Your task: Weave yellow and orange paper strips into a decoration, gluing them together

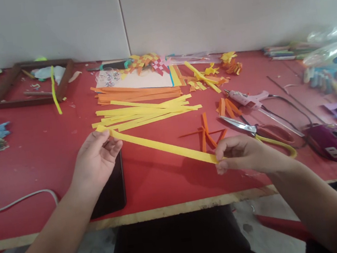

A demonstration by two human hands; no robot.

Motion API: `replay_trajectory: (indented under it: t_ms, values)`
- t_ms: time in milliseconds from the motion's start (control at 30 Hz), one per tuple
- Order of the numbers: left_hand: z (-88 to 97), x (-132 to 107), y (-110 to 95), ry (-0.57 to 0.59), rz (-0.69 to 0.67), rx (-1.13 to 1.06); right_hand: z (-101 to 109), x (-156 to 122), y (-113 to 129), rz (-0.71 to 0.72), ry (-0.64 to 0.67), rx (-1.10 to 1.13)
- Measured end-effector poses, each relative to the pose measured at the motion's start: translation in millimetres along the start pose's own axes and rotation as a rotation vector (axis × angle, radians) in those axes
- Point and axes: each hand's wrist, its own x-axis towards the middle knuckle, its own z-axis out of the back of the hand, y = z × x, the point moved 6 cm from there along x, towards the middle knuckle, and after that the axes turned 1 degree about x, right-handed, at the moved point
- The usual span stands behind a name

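A long yellow paper strip point(161, 145) is stretched between my two hands above the red table. My left hand point(97, 155) pinches its left end, which sits higher. At the lower right end, my right hand point(235, 153) grips the strip between thumb and fingers. Just beyond lie several loose yellow paper strips point(145, 112), with a stack of orange paper strips point(137, 92) behind them. Folded orange pieces point(207, 132) rest on the table near my right hand. A black tablet or phone point(111, 190) lies partly hidden under my left forearm.
Scissors point(247, 127) lie right of my right hand, beside a pink glue gun point(249, 99) and its cord. A purple device point(334, 142) stands farther right. At the back left is a brown frame point(18, 104). The table's front edge point(178, 210) runs below my hands.
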Motion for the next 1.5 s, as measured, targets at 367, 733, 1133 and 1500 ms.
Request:
replay_trajectory:
  t_ms: [367, 733, 1133, 1500]
  values:
    - [-22.8, -28.0, -15.9, 0.167, -0.684, 1.373, 2.1, -15.5, -15.0, -0.172, -0.336, -0.725]
    - [-34.0, -62.0, -11.3, 0.216, -0.987, 1.726, 1.6, -32.0, 4.0, -0.164, -0.476, -1.232]
    - [-99.0, -92.8, 40.9, 0.952, -1.003, 1.759, -39.2, -25.5, 29.7, 0.398, -0.381, -1.177]
    - [-97.5, -78.7, 48.6, 0.959, -1.011, 1.613, -3.8, 3.9, 21.6, 0.426, -0.572, -1.164]
